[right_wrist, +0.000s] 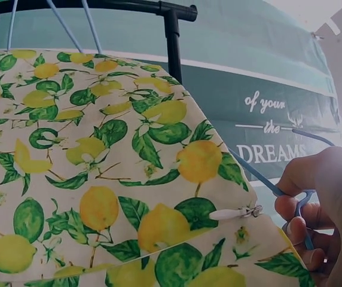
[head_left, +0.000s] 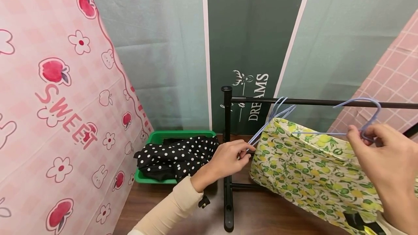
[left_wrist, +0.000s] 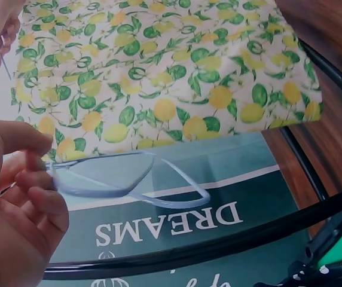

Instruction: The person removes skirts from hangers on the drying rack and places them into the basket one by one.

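A lemon-print garment (head_left: pixel 310 171) hangs from pale blue wire hangers (head_left: pixel 277 113) on a black rack rail (head_left: pixel 320 102). My left hand (head_left: pixel 244 152) pinches the lower end of a hanger at the garment's left edge; in the left wrist view its fingers (left_wrist: pixel 36 179) close on the blue hanger wire (left_wrist: pixel 123 179) below the lemon fabric (left_wrist: pixel 159 72). My right hand (head_left: pixel 363 133) grips the neck of a second blue hanger (head_left: pixel 370 113), whose hook sits by the rail. In the right wrist view, those fingers (right_wrist: pixel 305 224) curl round the hanger wire (right_wrist: pixel 257 173) beside the garment's zip pull (right_wrist: pixel 235 212).
A green basket (head_left: pixel 153 139) holding black polka-dot cloth (head_left: pixel 176 155) sits on the wooden floor left of the rack's upright post (head_left: pixel 226 148). A pink printed curtain (head_left: pixel 55 111) fills the left side. Green and pink backdrops hang behind the rack.
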`<state>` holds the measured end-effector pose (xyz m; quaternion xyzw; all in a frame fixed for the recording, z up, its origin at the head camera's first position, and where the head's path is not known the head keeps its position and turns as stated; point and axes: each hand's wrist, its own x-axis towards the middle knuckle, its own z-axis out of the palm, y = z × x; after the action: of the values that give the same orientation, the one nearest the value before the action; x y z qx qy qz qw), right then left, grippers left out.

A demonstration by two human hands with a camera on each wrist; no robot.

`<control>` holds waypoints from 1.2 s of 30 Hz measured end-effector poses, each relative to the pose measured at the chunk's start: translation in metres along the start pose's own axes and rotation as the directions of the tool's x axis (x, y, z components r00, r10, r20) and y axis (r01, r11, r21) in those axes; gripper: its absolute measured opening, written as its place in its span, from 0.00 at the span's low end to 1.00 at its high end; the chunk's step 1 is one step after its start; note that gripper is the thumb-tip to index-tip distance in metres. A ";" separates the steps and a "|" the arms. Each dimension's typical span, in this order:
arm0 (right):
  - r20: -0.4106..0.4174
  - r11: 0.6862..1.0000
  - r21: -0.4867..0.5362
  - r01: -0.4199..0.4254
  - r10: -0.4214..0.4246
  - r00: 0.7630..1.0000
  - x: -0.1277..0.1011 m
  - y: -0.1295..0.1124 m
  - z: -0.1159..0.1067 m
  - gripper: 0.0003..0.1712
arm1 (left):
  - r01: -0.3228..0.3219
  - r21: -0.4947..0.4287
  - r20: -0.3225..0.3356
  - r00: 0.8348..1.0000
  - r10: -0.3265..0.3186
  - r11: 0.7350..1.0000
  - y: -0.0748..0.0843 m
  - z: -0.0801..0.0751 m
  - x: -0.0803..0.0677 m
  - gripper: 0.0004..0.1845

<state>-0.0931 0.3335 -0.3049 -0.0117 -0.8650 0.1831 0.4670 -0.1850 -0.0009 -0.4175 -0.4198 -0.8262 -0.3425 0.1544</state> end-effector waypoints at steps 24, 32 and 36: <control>-0.034 0.994 0.075 0.077 -0.075 0.997 -0.005 -0.016 0.011 0.25 | 0.169 -0.087 -0.007 0.985 -0.171 0.982 -0.004 -0.005 0.001 0.16; -0.036 0.985 0.120 0.123 -0.120 0.992 -0.004 -0.023 0.018 0.24 | 0.240 -0.179 0.040 0.971 -0.237 0.954 -0.007 -0.009 0.002 0.20; -0.013 0.978 0.160 0.136 -0.136 0.991 -0.003 -0.023 0.022 0.23 | 0.260 -0.187 0.048 0.966 -0.255 0.947 -0.007 -0.011 0.002 0.22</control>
<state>-0.1055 0.3047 -0.3104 0.0847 -0.8457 0.2198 0.4789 -0.1926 -0.0102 -0.4112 -0.3252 -0.8388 -0.4328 0.0578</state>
